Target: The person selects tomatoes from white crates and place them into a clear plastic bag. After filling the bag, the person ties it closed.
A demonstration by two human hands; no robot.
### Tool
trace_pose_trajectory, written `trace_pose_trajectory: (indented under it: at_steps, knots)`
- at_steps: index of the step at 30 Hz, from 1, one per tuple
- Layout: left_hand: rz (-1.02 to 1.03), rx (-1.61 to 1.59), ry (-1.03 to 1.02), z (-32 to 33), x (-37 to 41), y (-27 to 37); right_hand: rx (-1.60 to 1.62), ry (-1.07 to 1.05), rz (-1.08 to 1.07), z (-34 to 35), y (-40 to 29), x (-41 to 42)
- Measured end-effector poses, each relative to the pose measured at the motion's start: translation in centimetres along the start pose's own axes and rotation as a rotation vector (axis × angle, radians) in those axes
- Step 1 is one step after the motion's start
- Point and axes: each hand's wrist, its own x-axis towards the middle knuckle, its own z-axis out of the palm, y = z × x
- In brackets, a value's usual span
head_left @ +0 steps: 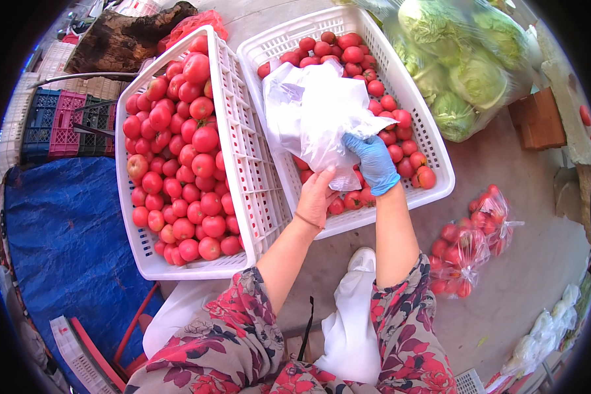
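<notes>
My bare left hand pinches the lower edge of a white plastic bag. Gripping the same bag from the right is my right hand, in a blue disposable glove. The bag is bunched and overexposed, so I cannot tell whether anything is in it. It spreads over a white plastic crate and hides part of the loose red tomatoes inside. To the left, a second white crate, tilted towards me, is heaped with larger tomatoes.
Tied clear bags of tomatoes rest on the concrete floor at right. Cabbages in a large clear bag stand beyond the crates. A blue tarp, a log and stacked coloured crates occupy the left.
</notes>
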Motion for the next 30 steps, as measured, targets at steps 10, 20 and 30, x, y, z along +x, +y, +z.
trace_pose_trajectory:
  at_steps: [10,20,30]
  knots:
    - [-0.165,-0.255,0.097,-2.4,0.4,-1.0,-1.055,-0.192,-0.247,2.6,0.2,-13.8]
    - [0.047,-0.357,-0.234,1.4,11.7,10.7,-0.167,0.767,-0.233,-7.1,-5.8,-14.6]
    - [0.101,0.412,0.366,2.6,12.0,15.6,0.535,0.637,-0.332,-12.8,-2.8,-15.9]
